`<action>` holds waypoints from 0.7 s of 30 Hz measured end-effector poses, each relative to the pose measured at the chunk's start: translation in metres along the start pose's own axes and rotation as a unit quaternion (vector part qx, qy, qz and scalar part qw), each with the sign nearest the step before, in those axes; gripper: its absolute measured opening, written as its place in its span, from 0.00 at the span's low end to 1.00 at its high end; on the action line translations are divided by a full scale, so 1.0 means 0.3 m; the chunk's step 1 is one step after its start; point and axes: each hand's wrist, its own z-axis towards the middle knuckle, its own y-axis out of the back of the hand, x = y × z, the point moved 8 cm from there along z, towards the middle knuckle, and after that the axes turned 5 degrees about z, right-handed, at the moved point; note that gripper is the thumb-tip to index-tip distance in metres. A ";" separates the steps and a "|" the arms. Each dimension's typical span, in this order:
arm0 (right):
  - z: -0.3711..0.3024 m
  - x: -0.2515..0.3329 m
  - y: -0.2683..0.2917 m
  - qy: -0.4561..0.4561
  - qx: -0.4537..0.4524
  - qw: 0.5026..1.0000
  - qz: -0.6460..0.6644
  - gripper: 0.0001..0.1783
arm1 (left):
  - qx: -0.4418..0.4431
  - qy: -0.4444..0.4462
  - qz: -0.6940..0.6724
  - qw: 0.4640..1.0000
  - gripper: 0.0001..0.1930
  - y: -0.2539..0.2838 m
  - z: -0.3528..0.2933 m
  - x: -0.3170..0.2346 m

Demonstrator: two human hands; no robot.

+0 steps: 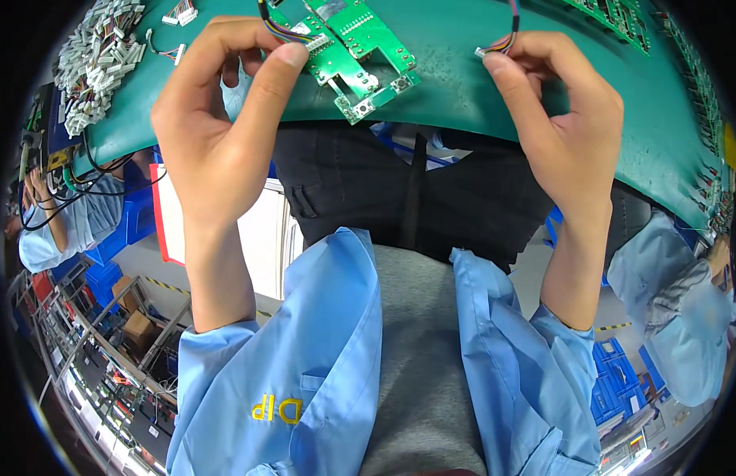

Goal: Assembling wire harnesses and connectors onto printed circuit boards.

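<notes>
My left hand (217,131) pinches a multi-coloured wire harness close to its white connector (317,42), between thumb and forefinger. That connector is over or against a green circuit board (390,44); whether it is plugged in I cannot tell. My right hand (566,119) pinches a second bundle of thin wires by its small white connector (481,52), above the green mat (451,87) and apart from the board. Both bundles run out past the upper edge, so whether they are one harness is hidden. The board lies near the table's front edge, with cutouts and small buttons at its near end.
A heap of white-plugged wire harnesses (94,59) lies at the left, with a few loose harnesses (180,12) beside it. More green boards (618,24) stand at the upper right and along the right edge. Co-workers in blue (685,317) sit on both sides.
</notes>
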 end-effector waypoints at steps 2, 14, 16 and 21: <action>-0.010 0.001 -0.010 0.060 0.018 0.996 -0.056 0.05 | 0.009 0.001 -0.004 1.000 0.05 0.007 -0.001 0.006; -0.039 0.126 -0.070 -0.065 0.083 0.970 0.220 0.07 | 0.012 0.037 -0.003 0.999 0.05 0.030 0.096 0.039; -0.064 0.138 -0.085 -0.074 0.071 0.963 0.251 0.07 | 0.023 0.032 -0.010 0.999 0.04 0.058 0.077 0.069; -0.054 0.111 -0.064 -0.068 0.018 0.956 0.283 0.07 | 0.017 0.039 -0.022 0.999 0.02 0.068 0.036 0.037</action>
